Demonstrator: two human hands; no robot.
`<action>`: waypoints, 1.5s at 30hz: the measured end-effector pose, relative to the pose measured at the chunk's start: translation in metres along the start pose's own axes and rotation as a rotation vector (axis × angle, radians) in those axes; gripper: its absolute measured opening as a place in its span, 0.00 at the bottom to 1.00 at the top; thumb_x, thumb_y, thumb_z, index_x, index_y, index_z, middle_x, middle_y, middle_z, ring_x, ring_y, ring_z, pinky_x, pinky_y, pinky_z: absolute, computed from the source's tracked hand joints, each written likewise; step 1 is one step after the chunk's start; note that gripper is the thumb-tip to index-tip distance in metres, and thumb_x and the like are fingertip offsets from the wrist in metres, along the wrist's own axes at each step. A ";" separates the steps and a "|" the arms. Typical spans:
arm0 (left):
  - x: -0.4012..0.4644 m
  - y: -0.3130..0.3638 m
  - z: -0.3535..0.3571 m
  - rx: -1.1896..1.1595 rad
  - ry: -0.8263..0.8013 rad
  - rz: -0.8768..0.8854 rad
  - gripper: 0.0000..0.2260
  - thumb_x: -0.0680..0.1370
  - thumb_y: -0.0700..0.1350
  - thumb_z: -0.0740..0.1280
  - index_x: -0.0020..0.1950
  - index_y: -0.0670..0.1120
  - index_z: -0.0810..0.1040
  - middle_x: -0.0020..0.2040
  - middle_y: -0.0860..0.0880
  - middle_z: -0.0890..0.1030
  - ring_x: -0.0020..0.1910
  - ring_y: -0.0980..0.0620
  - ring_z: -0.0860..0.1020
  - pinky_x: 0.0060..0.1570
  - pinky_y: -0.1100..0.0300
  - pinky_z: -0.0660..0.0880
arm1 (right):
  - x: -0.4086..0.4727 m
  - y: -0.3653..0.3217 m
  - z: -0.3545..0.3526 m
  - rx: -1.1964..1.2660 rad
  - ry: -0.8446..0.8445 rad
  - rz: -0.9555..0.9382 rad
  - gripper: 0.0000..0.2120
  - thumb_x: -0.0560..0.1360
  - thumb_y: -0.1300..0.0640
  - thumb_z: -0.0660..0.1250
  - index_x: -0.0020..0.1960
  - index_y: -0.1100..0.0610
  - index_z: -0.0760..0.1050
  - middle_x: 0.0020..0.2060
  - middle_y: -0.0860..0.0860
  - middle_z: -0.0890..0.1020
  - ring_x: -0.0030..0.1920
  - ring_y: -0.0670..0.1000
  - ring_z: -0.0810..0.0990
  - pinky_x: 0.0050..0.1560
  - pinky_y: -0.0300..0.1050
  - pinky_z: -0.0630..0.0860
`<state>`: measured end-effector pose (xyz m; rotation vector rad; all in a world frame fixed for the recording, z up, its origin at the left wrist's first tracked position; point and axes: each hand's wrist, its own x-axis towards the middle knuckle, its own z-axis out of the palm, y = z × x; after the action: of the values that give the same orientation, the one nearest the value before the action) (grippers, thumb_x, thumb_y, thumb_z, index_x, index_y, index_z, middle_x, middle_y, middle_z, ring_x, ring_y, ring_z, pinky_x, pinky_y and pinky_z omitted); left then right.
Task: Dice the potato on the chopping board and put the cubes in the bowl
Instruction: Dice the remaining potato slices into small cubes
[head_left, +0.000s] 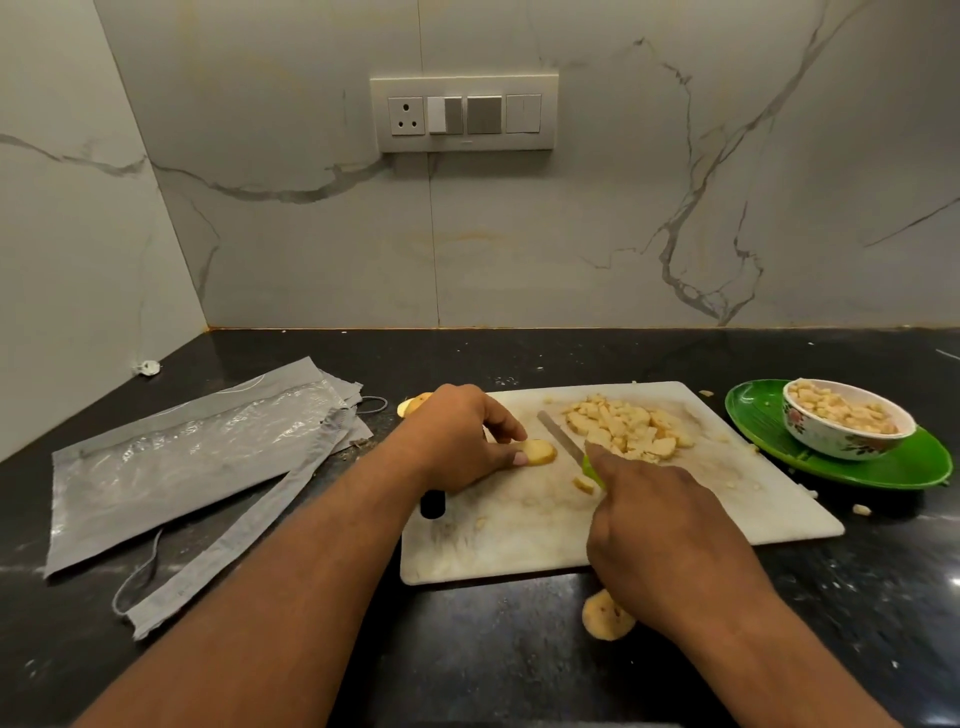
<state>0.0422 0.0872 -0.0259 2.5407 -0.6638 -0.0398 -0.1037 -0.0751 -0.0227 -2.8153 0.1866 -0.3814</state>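
At the frame's centre the left hand (457, 441) pinches a potato piece (540, 452) on the chopping board (519, 540), the right hand (660, 525) grips a green-handled knife (563, 439) beside the diced heap (628, 426), with the bowl (847, 431) of cubes at right.

White chopping board (519, 540) on black speckled counter (519, 649); floral white bowl (841, 439) on green plate (893, 465); pale-yellow potato cubes (628, 423); grey-veined marble wall (571, 234).
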 end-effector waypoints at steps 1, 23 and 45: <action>0.001 0.002 0.002 0.028 0.010 0.004 0.12 0.76 0.57 0.76 0.59 0.59 0.86 0.54 0.59 0.84 0.48 0.56 0.78 0.48 0.61 0.76 | 0.003 -0.002 -0.003 0.004 -0.006 -0.004 0.29 0.80 0.56 0.55 0.80 0.46 0.58 0.68 0.47 0.75 0.63 0.51 0.73 0.60 0.45 0.70; -0.004 0.026 0.009 0.201 0.104 -0.046 0.11 0.78 0.59 0.73 0.53 0.54 0.88 0.49 0.57 0.86 0.46 0.58 0.78 0.39 0.62 0.74 | -0.022 -0.007 -0.032 -0.120 -0.157 -0.027 0.34 0.77 0.52 0.62 0.80 0.45 0.52 0.69 0.47 0.73 0.63 0.51 0.72 0.59 0.45 0.69; -0.007 0.030 0.008 0.175 0.079 -0.078 0.07 0.78 0.55 0.74 0.53 0.55 0.88 0.53 0.57 0.86 0.45 0.57 0.78 0.43 0.62 0.75 | -0.017 -0.023 -0.003 -0.063 -0.182 0.007 0.31 0.78 0.58 0.54 0.80 0.49 0.53 0.65 0.52 0.74 0.61 0.53 0.74 0.60 0.46 0.71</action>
<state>0.0212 0.0646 -0.0193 2.7199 -0.5590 0.0954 -0.1185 -0.0516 -0.0174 -2.8899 0.1710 -0.1185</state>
